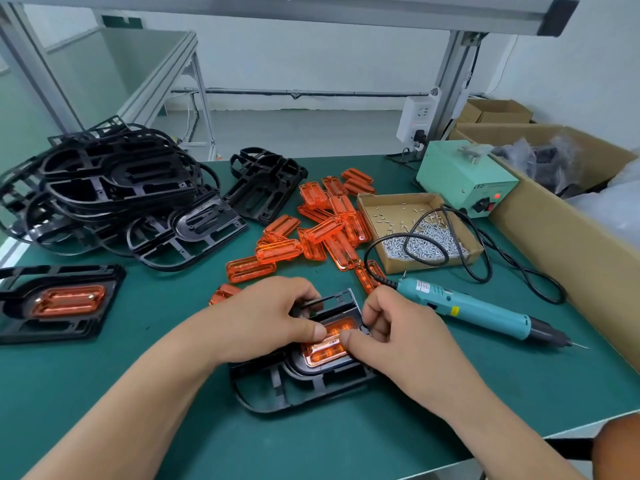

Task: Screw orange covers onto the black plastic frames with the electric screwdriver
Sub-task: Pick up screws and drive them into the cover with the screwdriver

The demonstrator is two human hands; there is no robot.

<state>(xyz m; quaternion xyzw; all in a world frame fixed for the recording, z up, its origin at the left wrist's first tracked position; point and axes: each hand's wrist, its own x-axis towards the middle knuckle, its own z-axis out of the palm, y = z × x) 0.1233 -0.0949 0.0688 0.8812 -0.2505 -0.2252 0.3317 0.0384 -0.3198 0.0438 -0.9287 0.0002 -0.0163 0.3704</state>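
Hands met over one black frame [298, 368] in the head view. It lay flat on the green bench [104, 393], near the middle of the front edge. An orange cover [323, 346] sat in the frame's oval recess.

The left hand [273, 317] gripped the frame, with its fingers curled over the far edge and its thumb pressed down on the cover. The right hand [398, 336] gripped the frame's right side with curled fingers. Its thumb tip rested on the cover just beside the left thumb.

The electric screwdriver [485, 310] lay untouched on the bench just right of the right hand, its bit pointing toward the right edge. Its black cord [485, 258] looped back toward a pale green power unit [464, 178] near the far right corner, where a red light glowed. Between the unit and the screwdriver stood an open cardboard tray [372, 206] of silver screws.

Beyond the hands, mid-bench, lay a loose pile of covers [325, 223]. A tangled stack of frames [104, 195] filled the far left corner, with a smaller stack [263, 185] just beside it. At the left edge lay another frame [20, 327] with an orange cover seated in it. A large cardboard box [554, 244] ran along the right edge, holding bagged items too unclear to identify.
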